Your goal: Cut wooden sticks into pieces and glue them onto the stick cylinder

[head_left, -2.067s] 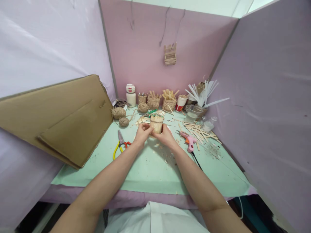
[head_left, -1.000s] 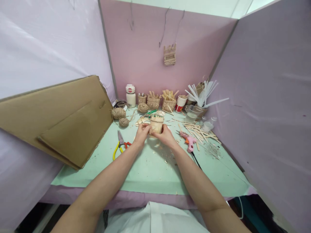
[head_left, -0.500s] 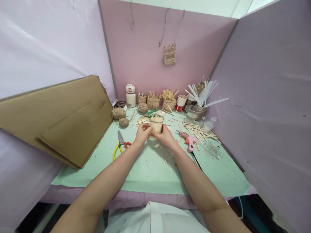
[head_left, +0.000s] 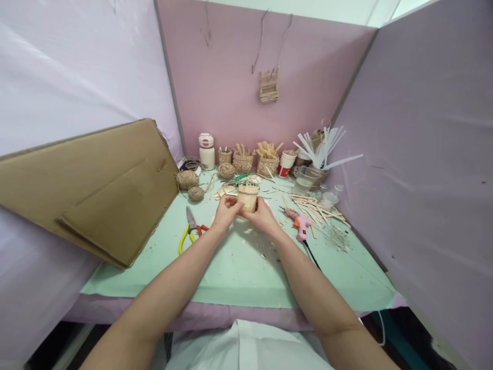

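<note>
Between my two hands stands a small upright cup covered in pale wooden sticks [head_left: 248, 197], with twine round it below its jagged rim. My left hand [head_left: 228, 210] grips its left side, the thumb pressed on the front near the base. From the right, my right hand [head_left: 263, 215] holds it, thumb low on the front and fingers partly hidden behind. Left of my left forearm lies a pair of scissors [head_left: 191, 226] with yellow and red handles. A pink glue gun [head_left: 303, 226] rests right of my right hand, its black cord running toward me.
Cardboard sheets [head_left: 115, 200] lean at the left. Twine balls [head_left: 187, 179], a white bottle [head_left: 207, 154] and stick-filled containers [head_left: 267, 165] line the back. Loose wooden sticks [head_left: 318, 208] and clear plastic cups [head_left: 306, 180] lie right. A small wooden rack [head_left: 268, 90] hangs on the pink wall.
</note>
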`<state>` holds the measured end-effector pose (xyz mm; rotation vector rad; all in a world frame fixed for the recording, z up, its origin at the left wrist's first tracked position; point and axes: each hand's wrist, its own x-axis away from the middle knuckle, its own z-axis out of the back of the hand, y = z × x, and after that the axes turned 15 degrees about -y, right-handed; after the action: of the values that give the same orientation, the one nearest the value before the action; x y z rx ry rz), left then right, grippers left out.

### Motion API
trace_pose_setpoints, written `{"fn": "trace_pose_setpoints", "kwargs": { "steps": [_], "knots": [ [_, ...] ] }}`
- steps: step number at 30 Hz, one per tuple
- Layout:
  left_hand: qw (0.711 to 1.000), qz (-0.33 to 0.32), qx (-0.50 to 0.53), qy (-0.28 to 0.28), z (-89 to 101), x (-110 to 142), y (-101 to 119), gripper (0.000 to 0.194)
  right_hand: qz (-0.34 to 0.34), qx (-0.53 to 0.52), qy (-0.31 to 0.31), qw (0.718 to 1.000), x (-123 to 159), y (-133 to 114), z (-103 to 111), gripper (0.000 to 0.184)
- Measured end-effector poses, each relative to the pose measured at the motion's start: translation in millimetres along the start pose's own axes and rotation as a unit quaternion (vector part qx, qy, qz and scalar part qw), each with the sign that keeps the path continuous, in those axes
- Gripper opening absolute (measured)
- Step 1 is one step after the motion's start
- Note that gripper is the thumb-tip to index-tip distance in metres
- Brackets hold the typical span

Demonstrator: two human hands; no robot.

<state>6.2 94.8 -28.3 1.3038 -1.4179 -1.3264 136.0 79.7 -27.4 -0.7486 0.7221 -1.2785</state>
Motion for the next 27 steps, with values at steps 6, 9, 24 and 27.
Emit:
{"fn": "trace_pose_setpoints", "kwargs": {
  "steps": [6, 9, 24, 27],
  "knots": [
    [1.000, -0.004, -0.001, 0.002, -1.2, 1.7, 2.2, 0.034, 0.008, -0.001, -0.001, 1.000, -1.1, 3.8, -1.7, 0.059],
    [1.000, -0.003, -0.003, 0.005, -1.6, 2.1, 2.5, 0.033, 0.011, -0.003, -0.002, 1.000, -1.5, 5.0, -2.4, 0.057],
    [1.000, -0.001, -0.008, 0.005, -0.6, 1.8, 1.6, 0.034, 0.011, -0.002, -0.005, 1.000, -1.0, 4.0, -3.7, 0.057],
    [1.000, 0.002, -0.007, 0.004, -0.9, 1.2, 0.6, 0.035, 0.006, 0.001, -0.003, 1.000, -0.1, 1.9, -3.1, 0.058]
  ]
}}
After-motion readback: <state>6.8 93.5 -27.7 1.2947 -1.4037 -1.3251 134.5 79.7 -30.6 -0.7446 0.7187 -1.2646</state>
